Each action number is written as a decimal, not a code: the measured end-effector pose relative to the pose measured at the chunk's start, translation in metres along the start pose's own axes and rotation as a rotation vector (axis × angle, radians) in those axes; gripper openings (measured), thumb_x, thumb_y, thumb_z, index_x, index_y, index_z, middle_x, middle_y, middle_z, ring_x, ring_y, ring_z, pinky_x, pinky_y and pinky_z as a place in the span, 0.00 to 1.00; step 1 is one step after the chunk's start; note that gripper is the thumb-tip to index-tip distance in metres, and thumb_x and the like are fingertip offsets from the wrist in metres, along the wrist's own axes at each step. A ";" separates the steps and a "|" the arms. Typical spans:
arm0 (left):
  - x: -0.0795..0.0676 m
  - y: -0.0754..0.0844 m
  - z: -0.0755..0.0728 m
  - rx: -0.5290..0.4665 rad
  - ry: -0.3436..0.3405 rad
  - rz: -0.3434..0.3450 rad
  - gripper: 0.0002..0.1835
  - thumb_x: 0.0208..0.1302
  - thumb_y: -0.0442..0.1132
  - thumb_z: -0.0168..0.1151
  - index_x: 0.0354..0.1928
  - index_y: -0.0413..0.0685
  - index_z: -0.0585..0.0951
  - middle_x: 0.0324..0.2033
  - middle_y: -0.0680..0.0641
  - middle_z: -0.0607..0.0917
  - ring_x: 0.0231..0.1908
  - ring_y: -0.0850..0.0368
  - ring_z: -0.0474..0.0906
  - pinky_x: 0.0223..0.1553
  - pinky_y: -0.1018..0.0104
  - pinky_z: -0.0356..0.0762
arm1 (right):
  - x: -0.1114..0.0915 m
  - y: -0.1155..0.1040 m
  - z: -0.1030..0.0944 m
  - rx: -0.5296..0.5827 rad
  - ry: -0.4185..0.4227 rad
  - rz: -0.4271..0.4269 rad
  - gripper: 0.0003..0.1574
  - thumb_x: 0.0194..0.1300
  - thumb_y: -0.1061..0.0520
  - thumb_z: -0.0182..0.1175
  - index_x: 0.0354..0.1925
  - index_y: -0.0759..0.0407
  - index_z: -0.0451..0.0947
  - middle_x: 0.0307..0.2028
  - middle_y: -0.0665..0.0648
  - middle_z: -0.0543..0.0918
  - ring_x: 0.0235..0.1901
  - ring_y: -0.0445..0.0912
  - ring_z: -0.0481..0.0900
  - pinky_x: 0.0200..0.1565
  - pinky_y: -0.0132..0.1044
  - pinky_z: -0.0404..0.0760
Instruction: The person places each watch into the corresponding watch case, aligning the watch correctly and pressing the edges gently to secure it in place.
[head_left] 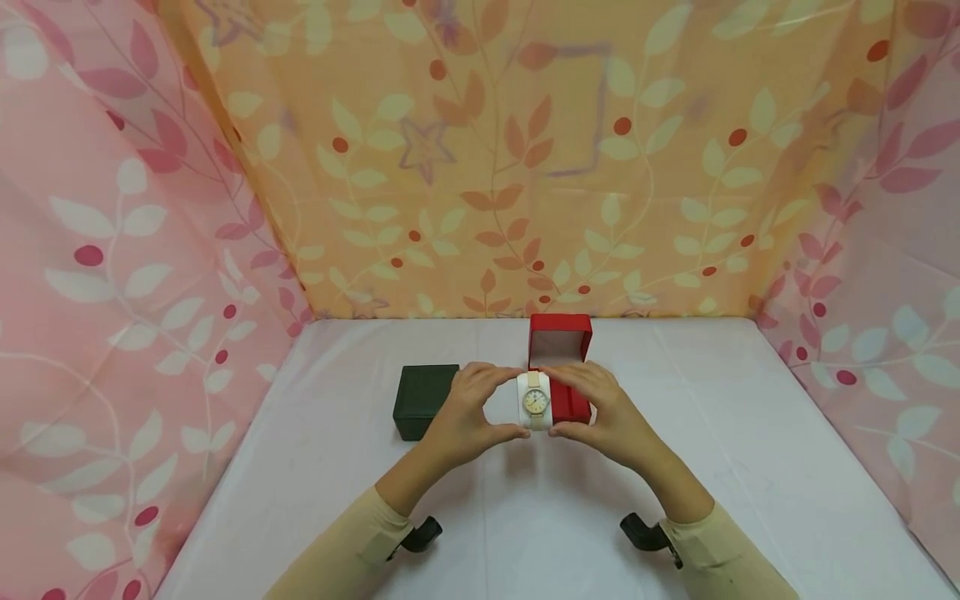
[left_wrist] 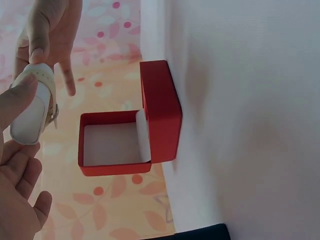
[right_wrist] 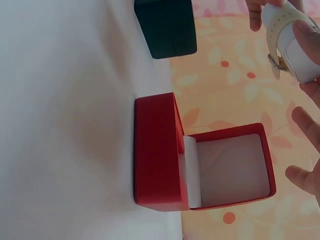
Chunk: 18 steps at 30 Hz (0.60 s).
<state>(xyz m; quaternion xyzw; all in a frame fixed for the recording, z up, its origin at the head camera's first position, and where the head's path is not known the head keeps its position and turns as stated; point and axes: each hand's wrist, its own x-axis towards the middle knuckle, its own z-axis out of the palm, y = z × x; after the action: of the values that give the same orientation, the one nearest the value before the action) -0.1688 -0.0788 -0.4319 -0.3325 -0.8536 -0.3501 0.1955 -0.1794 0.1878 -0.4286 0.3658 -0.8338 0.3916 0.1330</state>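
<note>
A wristwatch [head_left: 535, 402] with a cream strap and pale round dial is wrapped round a white cushion [left_wrist: 31, 120]. My left hand [head_left: 474, 410] pinches one end of the cushion between thumb and fingers. The other end is pinched by my right hand [head_left: 600, 408]. Both hands hold it above the table, with the dial facing up toward my head. Behind and below it stands a red watch box [head_left: 561, 337] with its lid raised and a white lining. The strap's buckle [right_wrist: 278, 62] shows in the right wrist view.
A dark green box [head_left: 424, 400], closed, sits on the white table [head_left: 360, 508] left of the red one, partly behind my left hand. Patterned cloth [head_left: 480, 167] hangs at the back and both sides. Black wrist cameras [head_left: 422, 535] jut from the sleeves.
</note>
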 end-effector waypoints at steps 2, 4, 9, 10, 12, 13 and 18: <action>0.004 0.000 0.002 0.010 -0.005 -0.003 0.45 0.44 0.51 0.86 0.67 0.53 0.77 0.58 0.59 0.81 0.60 0.62 0.69 0.61 0.52 0.70 | 0.001 0.004 -0.001 -0.003 0.005 0.000 0.52 0.52 0.48 0.81 0.72 0.43 0.71 0.64 0.45 0.78 0.66 0.45 0.69 0.67 0.59 0.65; 0.009 -0.001 0.004 0.022 -0.014 -0.009 0.45 0.45 0.50 0.86 0.67 0.53 0.77 0.58 0.59 0.81 0.60 0.62 0.69 0.62 0.52 0.69 | 0.001 0.007 -0.003 -0.004 0.010 0.000 0.51 0.52 0.48 0.81 0.72 0.43 0.71 0.65 0.45 0.78 0.66 0.45 0.70 0.67 0.59 0.65; 0.021 -0.003 0.010 0.048 -0.040 -0.032 0.44 0.48 0.50 0.84 0.68 0.53 0.76 0.57 0.57 0.81 0.60 0.62 0.68 0.63 0.53 0.67 | 0.004 0.015 -0.009 -0.003 0.019 0.018 0.52 0.52 0.49 0.81 0.72 0.44 0.71 0.64 0.46 0.78 0.66 0.46 0.70 0.65 0.59 0.69; 0.023 -0.003 0.012 0.050 -0.043 -0.032 0.44 0.48 0.50 0.84 0.68 0.52 0.76 0.57 0.56 0.82 0.60 0.62 0.69 0.63 0.52 0.67 | 0.004 0.017 -0.010 -0.004 0.020 0.022 0.52 0.52 0.50 0.81 0.72 0.44 0.71 0.64 0.46 0.78 0.66 0.46 0.70 0.65 0.60 0.69; 0.029 -0.004 0.014 0.051 -0.048 -0.034 0.44 0.48 0.50 0.84 0.68 0.51 0.76 0.57 0.55 0.82 0.60 0.61 0.69 0.64 0.52 0.66 | 0.006 0.021 -0.012 -0.005 0.023 0.033 0.52 0.52 0.51 0.81 0.72 0.44 0.71 0.64 0.47 0.78 0.66 0.47 0.70 0.65 0.61 0.70; 0.033 -0.005 0.015 0.053 -0.053 -0.035 0.44 0.48 0.49 0.84 0.69 0.51 0.76 0.57 0.55 0.82 0.60 0.60 0.69 0.65 0.51 0.66 | 0.006 0.024 -0.013 -0.007 0.025 0.043 0.52 0.52 0.52 0.81 0.72 0.43 0.71 0.65 0.46 0.78 0.66 0.47 0.70 0.65 0.61 0.70; 0.045 -0.011 0.022 0.061 -0.081 -0.060 0.44 0.49 0.50 0.84 0.69 0.52 0.75 0.58 0.54 0.81 0.61 0.59 0.69 0.65 0.51 0.67 | 0.009 0.036 -0.017 -0.004 0.023 0.087 0.52 0.52 0.53 0.81 0.73 0.40 0.71 0.66 0.47 0.77 0.67 0.47 0.70 0.65 0.62 0.72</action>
<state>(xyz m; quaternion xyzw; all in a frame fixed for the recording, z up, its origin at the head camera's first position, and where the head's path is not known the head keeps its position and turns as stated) -0.2102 -0.0493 -0.4261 -0.3145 -0.8807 -0.3160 0.1601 -0.2119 0.2111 -0.4330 0.3245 -0.8480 0.3996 0.1261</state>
